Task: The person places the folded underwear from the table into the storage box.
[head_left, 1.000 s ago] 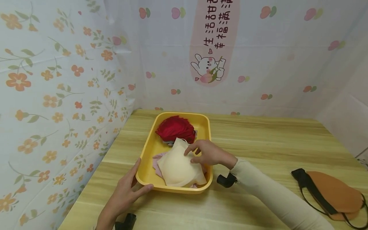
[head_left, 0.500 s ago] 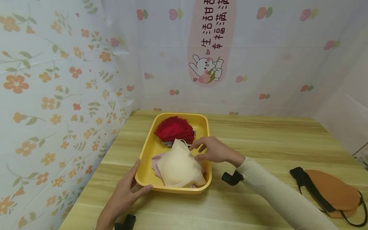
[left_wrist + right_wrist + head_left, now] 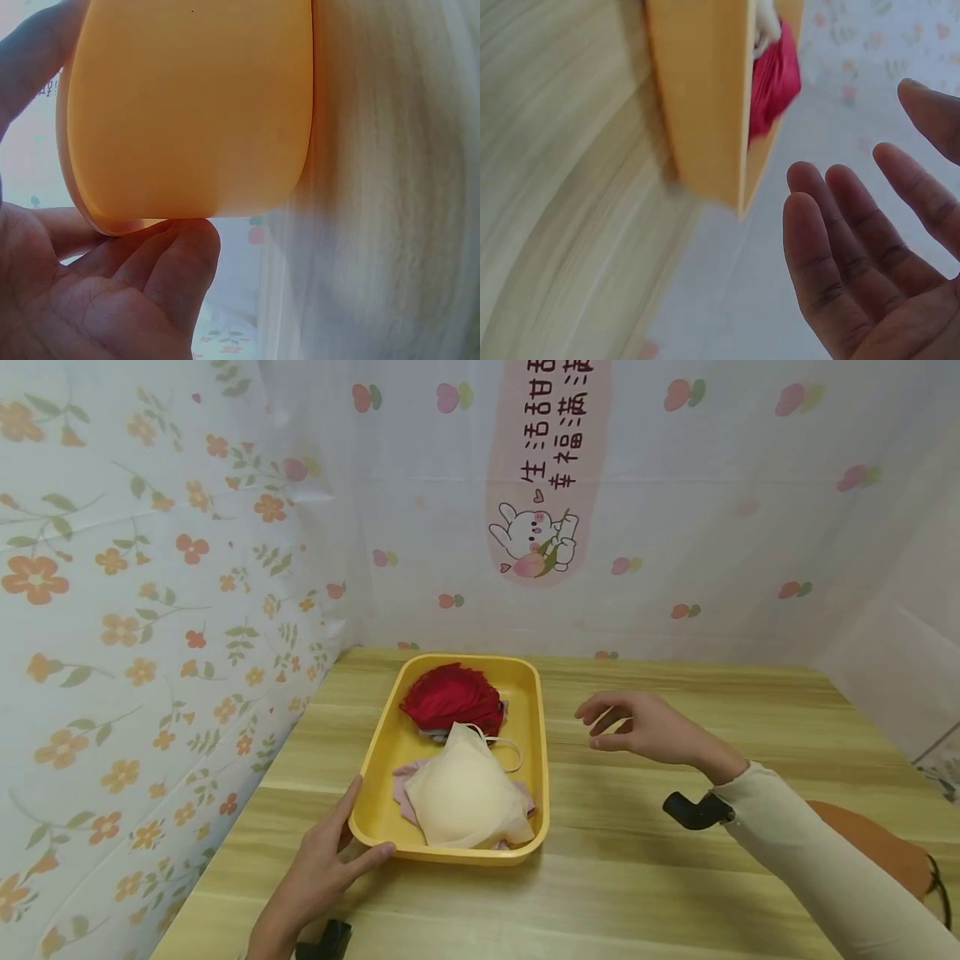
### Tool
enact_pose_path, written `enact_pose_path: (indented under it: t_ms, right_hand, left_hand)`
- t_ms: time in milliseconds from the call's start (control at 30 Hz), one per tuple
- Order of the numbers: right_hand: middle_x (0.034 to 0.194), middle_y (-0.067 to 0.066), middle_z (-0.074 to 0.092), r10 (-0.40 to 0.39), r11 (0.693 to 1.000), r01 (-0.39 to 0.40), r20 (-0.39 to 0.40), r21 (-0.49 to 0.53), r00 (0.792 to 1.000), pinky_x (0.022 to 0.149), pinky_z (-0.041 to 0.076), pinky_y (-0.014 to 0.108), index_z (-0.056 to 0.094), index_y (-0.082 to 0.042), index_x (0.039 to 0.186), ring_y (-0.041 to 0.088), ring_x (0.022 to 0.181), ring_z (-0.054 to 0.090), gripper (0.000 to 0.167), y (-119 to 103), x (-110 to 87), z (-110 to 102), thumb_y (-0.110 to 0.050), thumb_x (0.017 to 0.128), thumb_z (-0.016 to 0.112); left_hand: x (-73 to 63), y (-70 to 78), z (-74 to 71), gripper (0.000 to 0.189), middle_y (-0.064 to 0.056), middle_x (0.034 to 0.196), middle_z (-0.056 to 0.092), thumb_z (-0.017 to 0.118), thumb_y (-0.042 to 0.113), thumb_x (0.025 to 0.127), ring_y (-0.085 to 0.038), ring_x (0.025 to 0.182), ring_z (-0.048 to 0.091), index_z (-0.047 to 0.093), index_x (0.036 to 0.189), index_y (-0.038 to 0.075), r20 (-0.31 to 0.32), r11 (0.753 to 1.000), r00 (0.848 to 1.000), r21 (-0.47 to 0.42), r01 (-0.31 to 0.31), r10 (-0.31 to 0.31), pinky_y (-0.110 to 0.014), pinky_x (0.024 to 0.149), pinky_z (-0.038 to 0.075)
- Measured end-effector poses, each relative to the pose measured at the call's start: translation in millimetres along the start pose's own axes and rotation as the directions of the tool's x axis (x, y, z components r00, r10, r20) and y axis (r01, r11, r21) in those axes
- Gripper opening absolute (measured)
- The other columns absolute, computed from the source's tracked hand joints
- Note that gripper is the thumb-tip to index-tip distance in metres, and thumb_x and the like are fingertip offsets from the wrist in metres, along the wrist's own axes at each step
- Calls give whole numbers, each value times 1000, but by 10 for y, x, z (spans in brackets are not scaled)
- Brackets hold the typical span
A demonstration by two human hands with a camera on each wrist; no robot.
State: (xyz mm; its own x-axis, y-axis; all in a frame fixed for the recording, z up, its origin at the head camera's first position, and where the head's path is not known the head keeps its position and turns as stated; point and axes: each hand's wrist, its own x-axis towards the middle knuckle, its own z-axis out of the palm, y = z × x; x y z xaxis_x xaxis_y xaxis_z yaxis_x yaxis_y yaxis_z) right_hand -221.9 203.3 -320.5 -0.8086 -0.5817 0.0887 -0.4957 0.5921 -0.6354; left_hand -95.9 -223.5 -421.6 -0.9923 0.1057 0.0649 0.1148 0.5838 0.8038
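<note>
A yellow plastic tray [image 3: 465, 857] stands on the table with folded clothing in it. My left hand [image 3: 315, 860] holds its near left corner, thumb on the front rim and fingers along the left side; in the left wrist view, fingertips [image 3: 196, 244] touch the tray wall. A cream bra [image 3: 461, 797], thin strap loose at its upper right, lies over a pinkish cloth [image 3: 408, 787] that is mostly covered. Behind it sits a bundled red garment [image 3: 453, 700]. My right hand [image 3: 648, 725] hovers right of the tray, fingers loosely bent and holding nothing.
An orange item with black cords [image 3: 877, 847] lies on the wooden table [image 3: 600, 893] at the right, partly hidden behind my right sleeve [image 3: 817, 852]. Patterned cloth hangings [image 3: 420, 610] enclose the table at the back and the sides.
My right hand has let go of the cream bra and moved right, out of the tray, uncovering the strap. My left hand stays at the tray corner.
</note>
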Motion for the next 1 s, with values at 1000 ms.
enact_pose_path:
  t_ms: [1000]
  right_hand:
    - [118, 33, 64, 327, 925, -326, -29, -194, 945, 67, 61, 28, 52, 10, 133, -1, 88, 67, 53, 1480, -1448, -1003, -14, 91, 74]
  left_hand:
    - [-30, -1, -32, 102, -23, 164, 26, 77, 42, 88, -38, 146, 39, 16, 162, 6, -16, 999, 999, 34, 33, -33, -48, 111, 46]
